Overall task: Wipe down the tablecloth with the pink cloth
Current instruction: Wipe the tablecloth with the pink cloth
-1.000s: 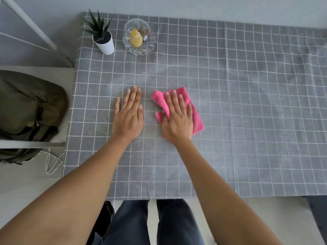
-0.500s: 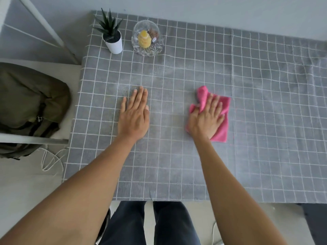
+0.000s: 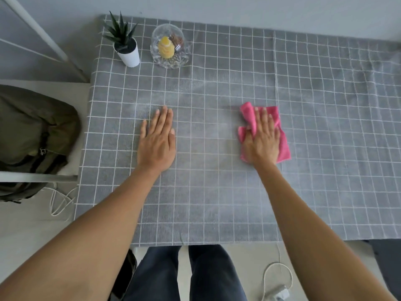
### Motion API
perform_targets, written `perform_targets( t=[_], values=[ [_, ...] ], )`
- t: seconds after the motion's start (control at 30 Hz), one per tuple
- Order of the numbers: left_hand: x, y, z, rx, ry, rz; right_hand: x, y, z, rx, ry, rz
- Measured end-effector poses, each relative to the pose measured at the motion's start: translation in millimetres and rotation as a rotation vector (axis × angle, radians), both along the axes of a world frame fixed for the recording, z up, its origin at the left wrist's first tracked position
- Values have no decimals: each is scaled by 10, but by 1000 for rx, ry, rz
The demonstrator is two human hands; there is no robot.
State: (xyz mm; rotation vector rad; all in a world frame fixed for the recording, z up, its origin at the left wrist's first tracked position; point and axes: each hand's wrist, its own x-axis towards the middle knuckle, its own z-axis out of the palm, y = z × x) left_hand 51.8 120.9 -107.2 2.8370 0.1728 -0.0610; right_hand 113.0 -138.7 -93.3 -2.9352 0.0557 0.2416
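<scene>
Gridded grey tablecloth (image 3: 217, 192), left hand (image 3: 157, 140) flat, grip released, right hand (image 3: 261, 140) flat, covering most of pink cloth (image 3: 283, 146)

Right hand (image 3: 261, 140) covers pink cloth (image 3: 283, 146) middle; backpack (image 3: 32, 135) cut by left edge.

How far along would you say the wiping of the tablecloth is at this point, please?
Done: nothing on the grey checked tablecloth shows clearly which parts are already wiped. In hand: the right hand presses the pink cloth flat near the middle, while the left hand lies flat, steadying the fabric. Left: likely the far right side and the back corner around the potted plant and glass dome.
</scene>
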Motion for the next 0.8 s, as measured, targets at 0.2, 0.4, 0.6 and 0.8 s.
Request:
perform_targets(
  t=[0.2, 0.4, 0.6, 0.8],
  values=[
    [-1, -4, -13, 6, -13, 18, 10, 348, 26, 63, 5, -303],
    [3, -16, -1, 7, -19, 11, -314, 1197, 58, 67, 37, 87],
    [3, -9, 8, -2, -16, 1, -326, 821, 56, 115, 42, 278],
    [6, 2, -2, 12, -11, -2, -65, -117, 70, 13, 31, -53]
  ],
)
